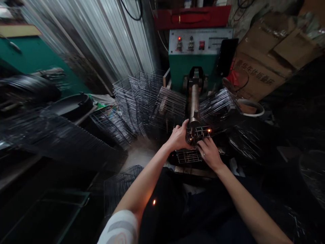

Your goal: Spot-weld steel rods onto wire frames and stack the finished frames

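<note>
A wire grid piece point(203, 131) lies under the metal electrode arm of a green spot-welding machine point(177, 67). My left hand point(179, 137) is at its left side, thumb raised and fingers curled around the edge. From the right, my right hand point(210, 152) grips the near edge with bent fingers; a ring shows on one finger. Small orange sparks glow by the electrode tip point(195, 118) and on the grid, and another spark floats near my left forearm. Just below my hands sits another wire grid point(189, 156). My fingertips are partly hidden.
Stacks of wire grids stand left point(137, 101) and right point(218, 105) of the machine. A phone point(227, 57) leans on its front. Cardboard boxes point(264, 57) are at the back right, a round black tub point(73, 105) at the left. More wire racks point(122, 183) sit by my left arm.
</note>
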`<action>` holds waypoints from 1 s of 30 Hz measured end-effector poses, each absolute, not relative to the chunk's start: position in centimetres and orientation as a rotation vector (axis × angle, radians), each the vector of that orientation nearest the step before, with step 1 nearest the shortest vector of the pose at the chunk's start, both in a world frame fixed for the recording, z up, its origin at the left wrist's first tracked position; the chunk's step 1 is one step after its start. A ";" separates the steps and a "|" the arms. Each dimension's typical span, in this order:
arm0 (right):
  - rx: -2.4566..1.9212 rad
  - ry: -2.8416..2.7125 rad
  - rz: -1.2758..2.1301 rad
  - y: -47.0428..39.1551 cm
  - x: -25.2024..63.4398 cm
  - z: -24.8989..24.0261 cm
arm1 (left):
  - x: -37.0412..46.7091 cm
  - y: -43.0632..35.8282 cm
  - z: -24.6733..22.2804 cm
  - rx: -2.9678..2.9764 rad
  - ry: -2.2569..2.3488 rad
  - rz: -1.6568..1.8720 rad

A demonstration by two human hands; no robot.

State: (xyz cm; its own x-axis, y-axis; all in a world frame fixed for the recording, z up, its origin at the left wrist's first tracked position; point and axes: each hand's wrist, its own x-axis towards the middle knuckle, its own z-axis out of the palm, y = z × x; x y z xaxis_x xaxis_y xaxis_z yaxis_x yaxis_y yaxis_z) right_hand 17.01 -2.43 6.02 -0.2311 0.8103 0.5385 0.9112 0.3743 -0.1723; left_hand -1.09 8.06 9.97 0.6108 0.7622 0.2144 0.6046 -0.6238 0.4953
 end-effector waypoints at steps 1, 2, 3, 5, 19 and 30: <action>-1.510 -2.060 -0.261 -2.0 17.0 6.1 | -1.0 8.4 10.1 2.456 1.105 0.579; -1.539 -2.040 -0.272 -1.7 17.0 6.1 | -0.9 8.7 10.2 2.448 1.113 0.573; -1.566 -2.029 -0.275 -1.4 17.0 6.1 | -0.9 8.9 10.3 2.440 1.116 0.567; -1.605 -2.032 -0.281 -1.2 17.2 6.1 | -0.9 9.2 10.3 2.436 1.106 0.557; -1.399 -1.974 -0.010 1.1 19.8 7.4 | -2.7 12.6 10.7 2.505 1.049 0.583; -1.374 -0.978 0.742 -6.0 21.2 7.3 | -8.0 9.9 -5.1 1.596 0.971 0.654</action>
State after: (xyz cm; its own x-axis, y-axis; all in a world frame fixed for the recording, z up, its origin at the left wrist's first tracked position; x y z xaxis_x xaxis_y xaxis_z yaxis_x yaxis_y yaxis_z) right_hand 21.24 -6.01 7.31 0.4367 0.8900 0.1308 0.1143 0.0893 -0.9894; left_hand -7.97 9.88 -5.11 0.5112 0.8559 -0.0777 0.2493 -0.0612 0.9665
